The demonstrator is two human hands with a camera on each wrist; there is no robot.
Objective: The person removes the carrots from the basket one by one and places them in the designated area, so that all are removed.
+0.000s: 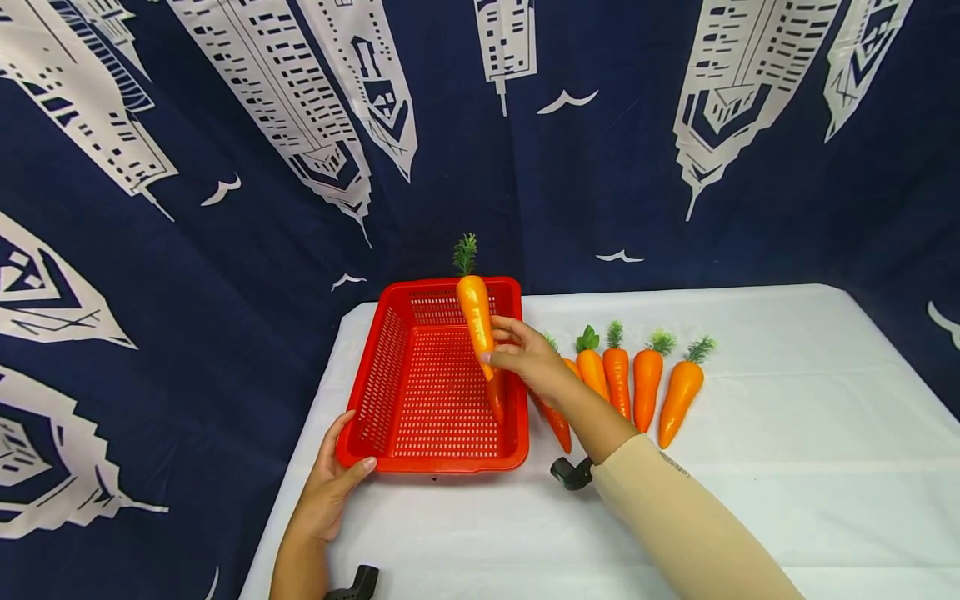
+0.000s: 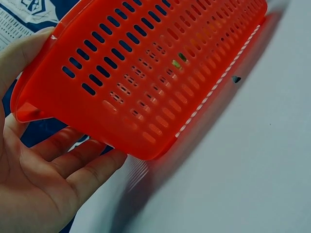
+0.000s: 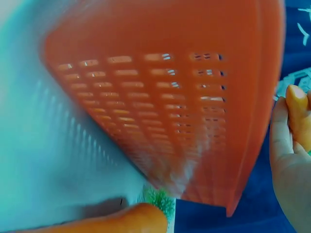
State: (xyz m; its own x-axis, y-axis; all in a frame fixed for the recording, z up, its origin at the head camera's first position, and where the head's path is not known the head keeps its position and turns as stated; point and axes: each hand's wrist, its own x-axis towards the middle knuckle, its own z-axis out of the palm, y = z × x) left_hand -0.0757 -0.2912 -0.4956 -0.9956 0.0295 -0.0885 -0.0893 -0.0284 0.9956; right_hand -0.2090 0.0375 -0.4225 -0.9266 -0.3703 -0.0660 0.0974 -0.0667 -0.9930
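My right hand pinches an orange toy carrot near its narrow tip, thumb on one side and fingers on the other. The carrot's leafy green top points away, over the far rim of a red plastic basket. Inside that basket, a darker carrot lies along the right wall, partly covered by the hand. At the basket's near left corner, my left hand grips the rim. The left wrist view shows its thumb at the rim and its fingers against the underside.
Several carrots lie in a row right of the basket, from a reddish one partly under my right arm to one at the right end. The white tabletop meets a dark blue printed cloth behind. Black wrist mounts show near both hands.
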